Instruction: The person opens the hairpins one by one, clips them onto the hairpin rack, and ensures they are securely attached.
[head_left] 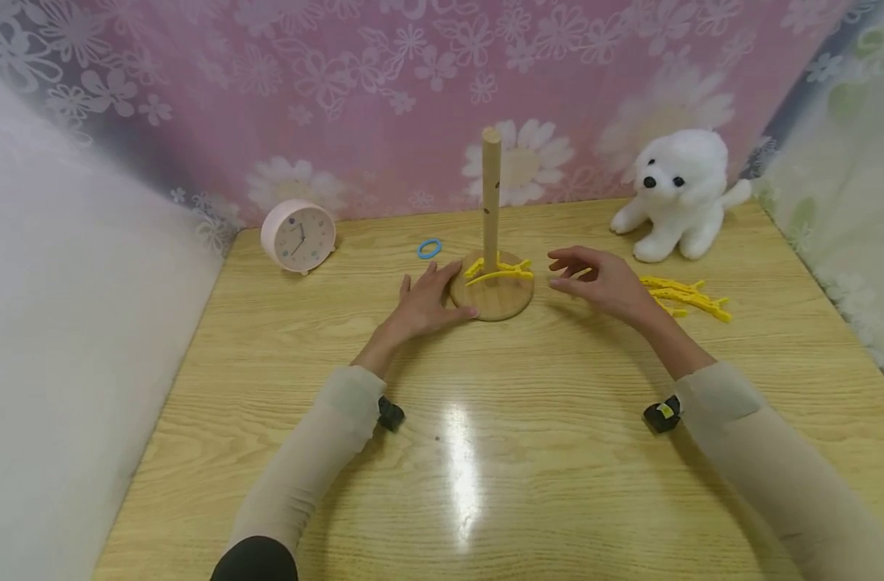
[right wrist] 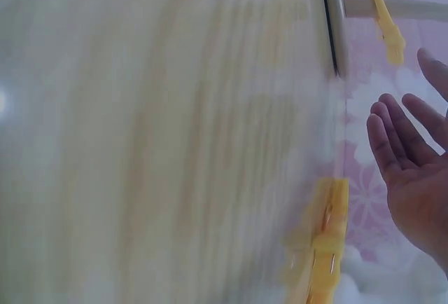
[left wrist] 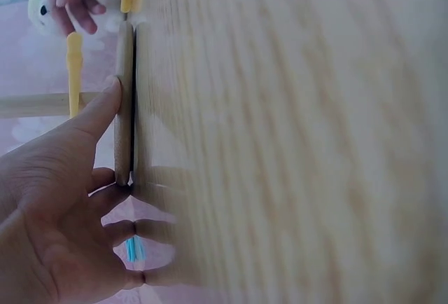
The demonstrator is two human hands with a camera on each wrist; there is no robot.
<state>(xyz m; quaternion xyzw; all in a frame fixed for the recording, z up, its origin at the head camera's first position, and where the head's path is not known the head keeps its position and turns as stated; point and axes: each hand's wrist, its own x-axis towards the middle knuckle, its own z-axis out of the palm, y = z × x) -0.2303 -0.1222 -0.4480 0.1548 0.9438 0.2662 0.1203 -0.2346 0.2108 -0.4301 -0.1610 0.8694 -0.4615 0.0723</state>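
Note:
A wooden stand, with a round base (head_left: 496, 305) and an upright post (head_left: 491, 186), stands on the table. Notched yellow strips (head_left: 510, 275) sit at the low part of the post, a little above the base; how they are fixed cannot be told. My left hand (head_left: 429, 303) holds the base by its left rim, thumb at the front edge, fingers round the side. To the right of the base hovers my right hand (head_left: 594, 282), its fingers loosely bent and holding nothing. More yellow strips (head_left: 692, 298) lie in a pile on the table beside it.
A blue ring (head_left: 429, 248) lies behind my left hand. The pink clock (head_left: 299, 236) stands at the back left, and a white plush dog (head_left: 677, 194) sits at the back right. Flowered cloth (head_left: 383, 105) hangs behind the wooden table (head_left: 558, 484).

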